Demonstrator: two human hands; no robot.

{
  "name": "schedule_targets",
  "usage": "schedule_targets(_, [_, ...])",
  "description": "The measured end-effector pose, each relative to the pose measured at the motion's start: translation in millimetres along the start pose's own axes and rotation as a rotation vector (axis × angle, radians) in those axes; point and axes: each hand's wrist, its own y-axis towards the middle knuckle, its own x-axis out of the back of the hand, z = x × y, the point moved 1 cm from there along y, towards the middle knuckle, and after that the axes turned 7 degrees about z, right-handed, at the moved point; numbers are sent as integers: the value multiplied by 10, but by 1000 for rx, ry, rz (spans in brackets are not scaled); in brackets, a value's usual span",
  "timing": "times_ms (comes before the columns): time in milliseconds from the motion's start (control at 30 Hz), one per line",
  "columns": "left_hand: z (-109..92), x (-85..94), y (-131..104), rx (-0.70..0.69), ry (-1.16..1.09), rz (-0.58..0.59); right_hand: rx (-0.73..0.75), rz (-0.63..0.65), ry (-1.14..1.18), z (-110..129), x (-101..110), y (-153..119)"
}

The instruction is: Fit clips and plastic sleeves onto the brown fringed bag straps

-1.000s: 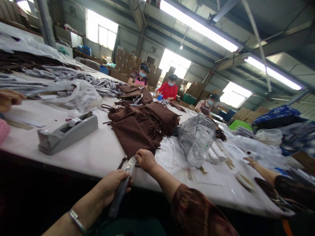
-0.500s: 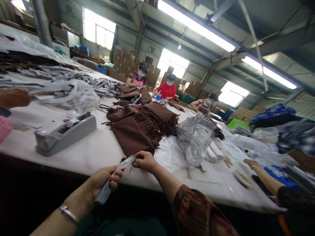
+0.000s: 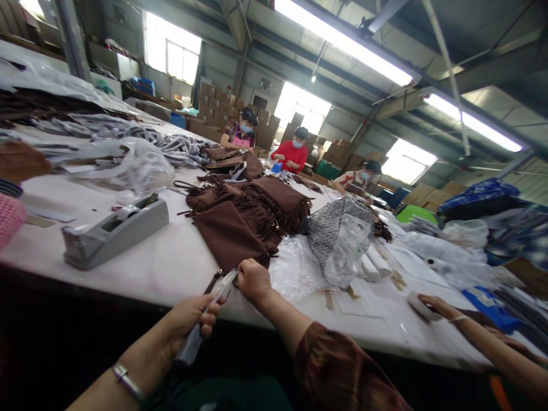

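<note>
My left hand (image 3: 197,317), with a silver bangle on its wrist, is wrapped round a strip of pale, translucent wrapping (image 3: 193,341) at the table's front edge. The strip slants up to the right, and a dark strap end shows beside its top. At that upper end is my right hand (image 3: 253,278), its fingers closed; what they pinch is too small to make out. Just beyond both hands lies a brown pouch (image 3: 226,234), in front of a pile of brown fringed bags (image 3: 274,205).
A grey tape dispenser (image 3: 115,231) stands left on the white table (image 3: 145,274). Right of the bags are a grey woven item (image 3: 327,228) and clear plastic (image 3: 295,268). Other people's hands are at far left (image 3: 23,162) and right (image 3: 439,306). Several people sit beyond.
My left hand and the wrapped strip have shifted slightly right; my right hand has turned a little. At right, another person's hand has moved left and taken hold of a tape roll.
</note>
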Motion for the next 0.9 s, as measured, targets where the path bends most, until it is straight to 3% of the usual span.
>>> schedule_targets(133, [365,31,100,-182,398,-129,-17,-23,-122,-51,5,-104])
schedule_targets(233, [493,46,140,-252,493,-154,128,-35,-64,-107,40,-272])
schedule_targets(333, [494,54,157,-237,459,-136,417,7,-23,-113,71,-466])
schedule_targets(433, [448,44,150,-200,412,-123,576,50,-77,-78,57,-548])
schedule_targets(700, [368,39,95,-232,390,-137,800,57,-271,34,14,-328])
schedule_targets(900, [425,99,235,-340,736,-256,787,121,-378,54,71,-304])
